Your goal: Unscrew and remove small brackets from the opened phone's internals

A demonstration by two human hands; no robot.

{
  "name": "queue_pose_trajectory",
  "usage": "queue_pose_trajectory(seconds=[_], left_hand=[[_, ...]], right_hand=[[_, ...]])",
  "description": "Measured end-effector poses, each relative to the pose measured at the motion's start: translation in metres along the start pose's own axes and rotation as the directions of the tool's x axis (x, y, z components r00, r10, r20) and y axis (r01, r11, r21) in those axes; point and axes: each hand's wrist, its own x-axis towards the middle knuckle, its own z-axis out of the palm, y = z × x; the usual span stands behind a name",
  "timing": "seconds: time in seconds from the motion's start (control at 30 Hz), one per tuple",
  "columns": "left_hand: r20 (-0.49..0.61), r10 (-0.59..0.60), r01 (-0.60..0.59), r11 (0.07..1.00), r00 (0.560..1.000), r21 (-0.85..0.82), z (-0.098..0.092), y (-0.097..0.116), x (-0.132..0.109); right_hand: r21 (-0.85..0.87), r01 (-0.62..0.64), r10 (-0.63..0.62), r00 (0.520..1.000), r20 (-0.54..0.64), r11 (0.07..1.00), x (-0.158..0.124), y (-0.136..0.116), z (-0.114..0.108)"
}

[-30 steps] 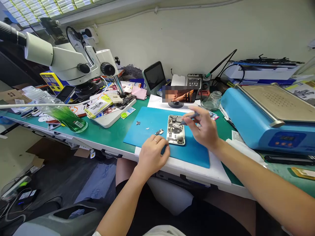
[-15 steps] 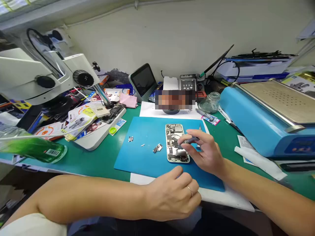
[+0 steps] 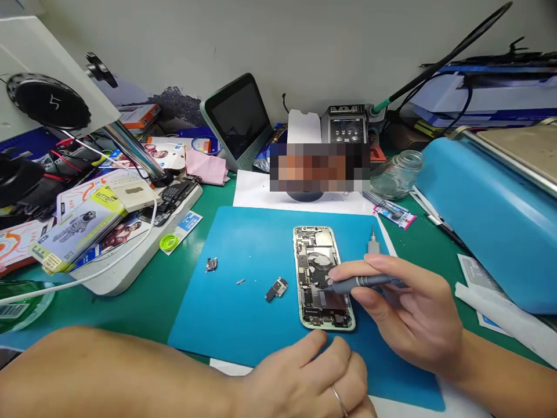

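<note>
An opened smartphone [image 3: 322, 244] with its inner parts bare lies on a blue mat [image 3: 226, 325]. My right hand [image 3: 418, 313] grips a slim dark grey hand tool [image 3: 365, 282] between thumb and fingers, its tip over the middle of the phone; whether it touches cannot be told. Near the phone's lower end, my left hand [image 3: 313, 377] is curled closed, its fingertips hidden. Left of the phone lie a small metal bracket piece [image 3: 276, 288], a tiny metal strip [image 3: 241, 282] and another small part [image 3: 211, 265]. A pointed metal tool [image 3: 373, 241] shows behind my right fingers.
A microscope [image 3: 47, 98] on its base stands at the left among boxes. Behind the mat are a tablet-like screen [image 3: 239, 116], a soldering station [image 3: 347, 125] and a glass jar [image 3: 400, 174]. A blue machine [image 3: 483, 215] fills the right side. A white cable [image 3: 108, 258] crosses at left.
My view has come closer to the mat, so phone and hands look larger. The grey tool's tip now sits lower over the phone, and my right fingers have straightened slightly.
</note>
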Motion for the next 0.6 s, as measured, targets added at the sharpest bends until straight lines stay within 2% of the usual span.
queue_pose_trajectory(seconds=[0.13, 0.27, 0.33, 0.47, 0.6], left_hand=[[0.040, 0.047, -0.044, 0.996, 0.998, -0.079, -0.006, -0.004, 0.006], [0.237, 0.064, -0.051, 0.997, 0.969, -0.057, -0.019, -0.005, 0.015], [0.300, 0.066, -0.067, 0.998, 0.952, -0.008, -0.022, -0.003, 0.016], [0.320, 0.076, -0.101, 0.993, 0.944, 0.062, -0.020, 0.004, 0.012], [0.330, 0.073, -0.084, 0.996, 0.941, 0.019, -0.013, 0.004, 0.009]], right_hand=[[0.009, 0.039, -0.039, 0.999, -0.004, 0.999, -0.003, 0.001, 0.003], [-0.008, 0.078, -0.078, 0.997, -0.006, 0.997, -0.002, 0.002, 0.005], [-0.027, 0.108, -0.108, 0.994, -0.004, 0.994, 0.000, 0.001, 0.006], [-0.071, 0.184, -0.182, 0.983, 0.034, 0.980, 0.002, -0.003, 0.006], [-0.089, 0.210, -0.205, 0.977, 0.063, 0.974, 0.001, -0.005, 0.005]])
